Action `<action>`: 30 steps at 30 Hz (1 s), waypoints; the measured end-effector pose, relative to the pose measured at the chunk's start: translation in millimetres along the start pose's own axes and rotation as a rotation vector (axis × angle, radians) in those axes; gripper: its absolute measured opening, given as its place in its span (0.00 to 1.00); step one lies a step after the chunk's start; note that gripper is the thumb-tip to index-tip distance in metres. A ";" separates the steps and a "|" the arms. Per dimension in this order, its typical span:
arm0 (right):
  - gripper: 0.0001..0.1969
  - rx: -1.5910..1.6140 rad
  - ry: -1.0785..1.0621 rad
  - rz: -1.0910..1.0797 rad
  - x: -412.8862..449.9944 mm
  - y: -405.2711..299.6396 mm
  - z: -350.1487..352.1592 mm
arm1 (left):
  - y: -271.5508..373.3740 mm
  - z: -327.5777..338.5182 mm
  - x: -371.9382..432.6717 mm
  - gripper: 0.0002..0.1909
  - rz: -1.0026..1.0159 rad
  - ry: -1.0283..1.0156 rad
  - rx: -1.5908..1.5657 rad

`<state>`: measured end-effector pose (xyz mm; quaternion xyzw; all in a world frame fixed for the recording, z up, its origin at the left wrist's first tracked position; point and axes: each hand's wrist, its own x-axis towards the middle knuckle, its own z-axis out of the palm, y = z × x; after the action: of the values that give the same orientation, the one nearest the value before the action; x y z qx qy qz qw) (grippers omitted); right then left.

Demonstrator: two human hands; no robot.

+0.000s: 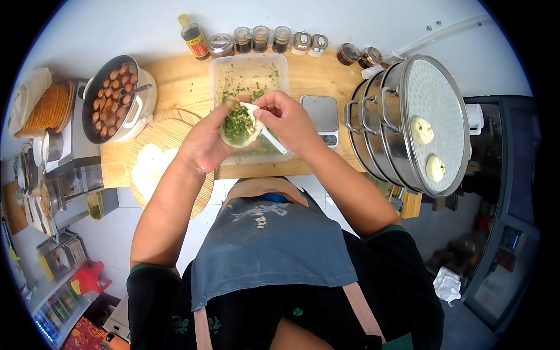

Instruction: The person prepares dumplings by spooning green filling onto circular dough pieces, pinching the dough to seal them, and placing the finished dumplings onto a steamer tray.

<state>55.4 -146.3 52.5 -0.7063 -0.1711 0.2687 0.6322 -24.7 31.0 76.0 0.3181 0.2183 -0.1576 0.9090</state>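
Note:
In my left hand [210,135] lies a round dough wrapper [242,141] heaped with chopped green filling [238,122]. The fingertips of my right hand [282,120] pinch the wrapper's upper right edge. Both hands are above a clear plastic tub [249,61] with more green filling inside. A white handle [274,141] sticks out below my right hand; its far end is hidden. Flat dough wrappers [151,168] lie on a round slatted board [173,124] at the left, partly behind my left forearm. Two filled buns [421,130] rest on the lined top tier of a stacked metal steamer [431,78] at the right.
A pot of eggs in dark liquid [114,98] stands at the left of the wooden table [170,81]. A kitchen scale [319,113] is between tub and steamer. A sauce bottle [194,39] and several spice jars [260,39] line the back edge.

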 end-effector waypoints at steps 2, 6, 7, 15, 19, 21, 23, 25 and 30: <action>0.07 -0.037 -0.003 -0.007 -2.7 -0.5 -0.2 | -6.6 2.5 0.5 0.20 0.010 0.064 0.073; 0.07 -0.339 0.026 -0.204 -8.1 -8.7 -0.1 | -13.3 0.9 0.8 0.16 0.069 0.140 0.192; 0.07 -0.339 0.023 -0.202 -8.9 -8.0 0.2 | -16.0 -1.6 2.4 0.16 0.069 0.142 0.189; 0.07 -0.379 0.031 -0.315 -14.6 -9.2 3.1 | -20.2 -7.8 11.1 0.20 0.113 0.223 0.535; 0.09 -0.386 -0.023 -0.354 -8.7 -7.7 0.0 | -14.5 -4.4 12.3 0.26 0.277 0.220 0.705; 0.10 -0.324 0.028 -0.252 -7.8 -11.2 -2.1 | 7.6 11.3 2.6 0.31 0.118 0.179 0.759; 0.09 -0.145 0.044 -0.130 -1.2 -8.9 -10.0 | 19.0 17.2 -6.6 0.29 0.101 0.124 0.589; 0.10 0.038 0.060 -0.025 3.9 -6.2 -11.5 | 23.6 3.5 -7.4 0.27 0.095 -0.056 0.114; 0.08 0.038 0.014 -0.012 -2.8 -11.9 1.8 | -9.5 9.0 0.6 0.21 0.217 0.063 0.087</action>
<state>53.3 -144.7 64.6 -0.6949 -0.1657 0.2629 0.6485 -25.6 18.0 77.2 0.3837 0.2040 -0.0578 0.8988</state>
